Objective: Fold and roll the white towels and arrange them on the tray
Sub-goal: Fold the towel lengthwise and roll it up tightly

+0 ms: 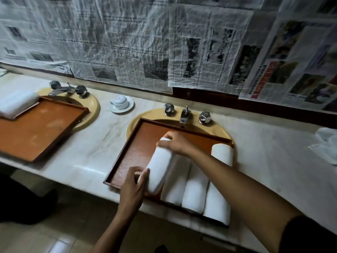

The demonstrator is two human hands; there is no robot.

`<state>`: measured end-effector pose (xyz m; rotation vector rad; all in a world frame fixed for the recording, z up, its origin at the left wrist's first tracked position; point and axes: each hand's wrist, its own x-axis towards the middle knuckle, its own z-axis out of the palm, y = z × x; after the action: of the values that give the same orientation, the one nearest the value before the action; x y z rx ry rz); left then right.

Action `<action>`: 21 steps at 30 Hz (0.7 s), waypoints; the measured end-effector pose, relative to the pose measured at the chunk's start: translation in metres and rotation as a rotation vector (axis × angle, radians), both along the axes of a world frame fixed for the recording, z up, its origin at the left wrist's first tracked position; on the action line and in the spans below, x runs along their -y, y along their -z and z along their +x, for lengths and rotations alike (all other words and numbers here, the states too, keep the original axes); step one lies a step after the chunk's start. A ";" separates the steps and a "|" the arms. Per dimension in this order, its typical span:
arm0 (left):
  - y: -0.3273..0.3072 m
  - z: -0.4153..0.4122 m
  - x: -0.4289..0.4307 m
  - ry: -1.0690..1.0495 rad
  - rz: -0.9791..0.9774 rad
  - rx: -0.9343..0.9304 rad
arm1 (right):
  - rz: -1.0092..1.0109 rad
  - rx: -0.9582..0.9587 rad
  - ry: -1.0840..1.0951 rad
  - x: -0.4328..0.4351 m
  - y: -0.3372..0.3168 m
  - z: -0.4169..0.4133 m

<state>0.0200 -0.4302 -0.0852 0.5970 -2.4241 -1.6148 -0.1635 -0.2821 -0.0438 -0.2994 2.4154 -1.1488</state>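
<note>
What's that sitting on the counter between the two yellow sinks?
In the head view, a white cup on a saucer stands on the marble counter between the left sink and the right sink, towards the wall.

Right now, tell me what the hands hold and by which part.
A rolled white towel: the right hand grips its far end, the left hand its near end.

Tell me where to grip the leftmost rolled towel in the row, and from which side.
Take the rolled towel by its two ends, as the left hand and right hand do: it is long and soft, so a middle grip would likely let it sag. Come from above and the left, where the tray is bare; other rolls crowd its right side.
</note>
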 end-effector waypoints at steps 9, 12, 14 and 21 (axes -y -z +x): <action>0.052 -0.027 0.024 0.283 -0.365 0.298 | 0.519 0.133 -0.076 0.052 0.048 -0.035; 0.055 -0.040 0.029 0.307 -0.423 0.373 | 0.592 0.137 -0.028 0.057 0.058 -0.038; 0.053 -0.048 0.032 0.326 -0.430 0.341 | 0.602 0.123 0.006 0.059 0.057 -0.038; 0.044 -0.054 0.034 0.411 -0.338 0.115 | 0.420 0.007 0.062 0.013 0.025 0.003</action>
<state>-0.0340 -0.4643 -0.1297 0.1439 -2.9634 -1.2626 -0.1606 -0.2956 -0.0692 -0.0859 2.5970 -0.6362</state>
